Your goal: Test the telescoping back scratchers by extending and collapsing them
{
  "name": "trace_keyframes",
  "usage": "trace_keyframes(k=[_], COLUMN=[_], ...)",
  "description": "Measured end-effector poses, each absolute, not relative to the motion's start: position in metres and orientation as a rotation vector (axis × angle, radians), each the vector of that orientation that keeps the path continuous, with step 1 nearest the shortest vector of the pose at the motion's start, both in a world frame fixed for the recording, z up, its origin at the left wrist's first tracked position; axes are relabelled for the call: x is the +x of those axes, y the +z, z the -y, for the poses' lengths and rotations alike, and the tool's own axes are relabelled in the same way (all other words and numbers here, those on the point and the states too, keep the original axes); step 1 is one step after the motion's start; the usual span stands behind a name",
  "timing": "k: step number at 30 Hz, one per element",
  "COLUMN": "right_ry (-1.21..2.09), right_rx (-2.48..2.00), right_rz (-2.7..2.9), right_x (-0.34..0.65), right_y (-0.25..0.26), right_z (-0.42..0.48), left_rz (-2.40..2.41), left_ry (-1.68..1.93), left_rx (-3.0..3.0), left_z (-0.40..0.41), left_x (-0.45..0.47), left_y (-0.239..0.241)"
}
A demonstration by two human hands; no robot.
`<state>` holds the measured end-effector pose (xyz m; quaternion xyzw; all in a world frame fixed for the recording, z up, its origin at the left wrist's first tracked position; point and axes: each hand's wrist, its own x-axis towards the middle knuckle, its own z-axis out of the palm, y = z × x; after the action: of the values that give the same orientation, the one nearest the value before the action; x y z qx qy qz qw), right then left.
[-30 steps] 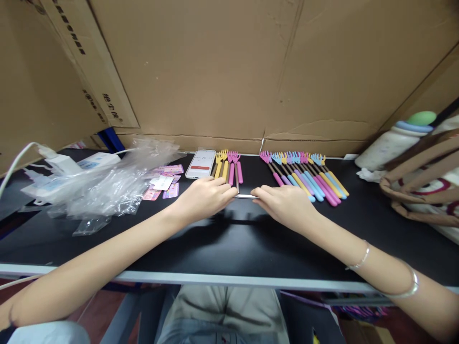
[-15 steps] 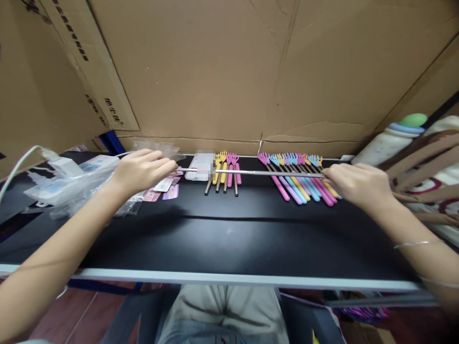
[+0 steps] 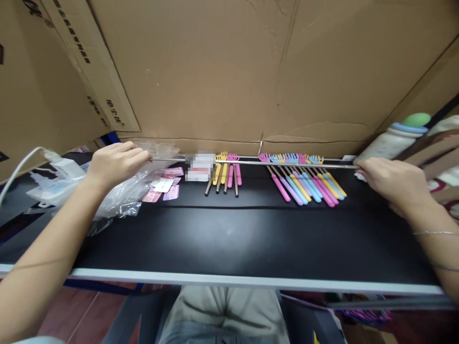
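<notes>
A thin telescopic metal rod [image 3: 247, 163] stretches level between my hands above the black table [image 3: 233, 243]. My left hand [image 3: 118, 160] is closed around its left end, over a clear plastic bag. My right hand [image 3: 392, 179] grips the other end, near a white bottle; both rod ends are hidden in my fingers. Beyond and below the rod lie back scratchers with small claw heads. A row of pink, purple, yellow and blue ones [image 3: 301, 184] is on the right. Several yellow and pink pieces [image 3: 229, 174] with separate dark tubes lie mid-table.
Clear plastic bags [image 3: 124, 196] and a white charger with cable [image 3: 68, 169] lie at the left. Small printed cards [image 3: 167, 184] and a white label [image 3: 201, 167] sit beside them. A bottle with green top [image 3: 390, 141] stands back right. Cardboard [image 3: 215, 71] walls the rear.
My hands have moved apart, left hand leftward and right hand rightward. The rod showing between them is longer and slightly higher in view.
</notes>
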<state>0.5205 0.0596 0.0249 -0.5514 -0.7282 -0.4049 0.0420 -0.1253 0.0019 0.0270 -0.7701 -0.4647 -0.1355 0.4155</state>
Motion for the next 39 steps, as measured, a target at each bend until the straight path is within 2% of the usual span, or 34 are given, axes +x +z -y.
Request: trace_keyframes(k=[5, 10, 23, 26, 33, 39], right_ry=[-1.458, -1.480, -1.169, -1.172, -1.014, -0.963], right_rx=[-1.422, -1.348, -1.695, -1.595, -0.987, -0.873], right_rz=[2.181, 2.246, 2.335, 2.323, 2.535, 2.516], right_x=[0.527, 0.531, 0.516, 0.488, 0.362, 0.311], right_y=[0.020, 0.014, 0.015, 0.016, 0.018, 0.009], right_z=[-0.065, -0.072, -0.076, -0.070, -0.035, -0.001], left_rz=[1.106, 1.111, 0.953, 0.866, 0.712, 0.778], left_ry=[-0.237, -0.206, -0.057, -0.177, -0.355, -0.393], left_rx=[-1.806, -1.873, -1.899, -1.983, -2.117, -2.180], left_z=[-0.004, -0.010, -0.021, -0.025, -0.009, 0.017], left_x=[-0.122, -0.117, -0.109, -0.093, 0.004, 0.043], left_y=[0.030, 0.026, 0.019, 0.016, 0.011, 0.007])
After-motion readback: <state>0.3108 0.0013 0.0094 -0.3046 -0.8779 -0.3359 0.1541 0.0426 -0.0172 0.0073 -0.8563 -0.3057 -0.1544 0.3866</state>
